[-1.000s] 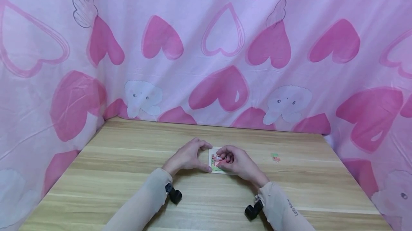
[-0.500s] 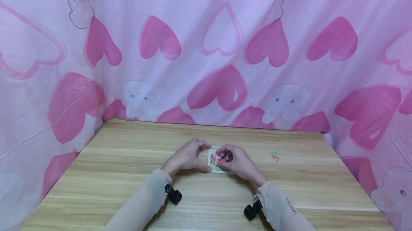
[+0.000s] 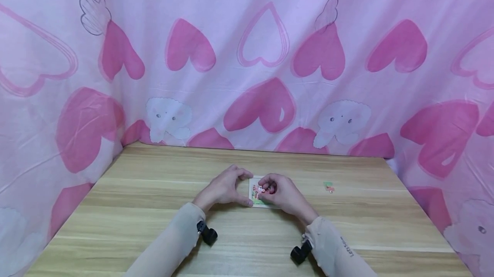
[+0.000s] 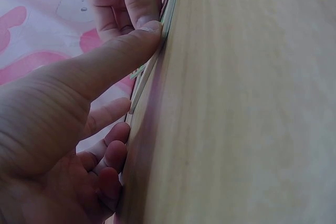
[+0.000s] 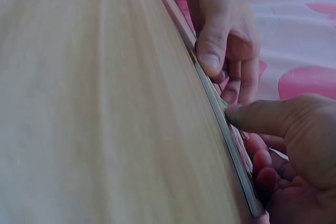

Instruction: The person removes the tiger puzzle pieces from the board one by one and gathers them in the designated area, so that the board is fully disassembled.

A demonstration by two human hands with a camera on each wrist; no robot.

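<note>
Wooden worktop [image 3: 266, 242]: well in from its far edge, my left hand [image 3: 223, 187] grips a picture board [image 3: 254, 199]; my right hand [image 3: 286, 193] curls over it, hold unclear; loose piece [image 3: 329, 187] toward the right edge.

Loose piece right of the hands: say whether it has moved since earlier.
No: the loose piece lies in the same spot on the table, relative to its back right corner.
</note>
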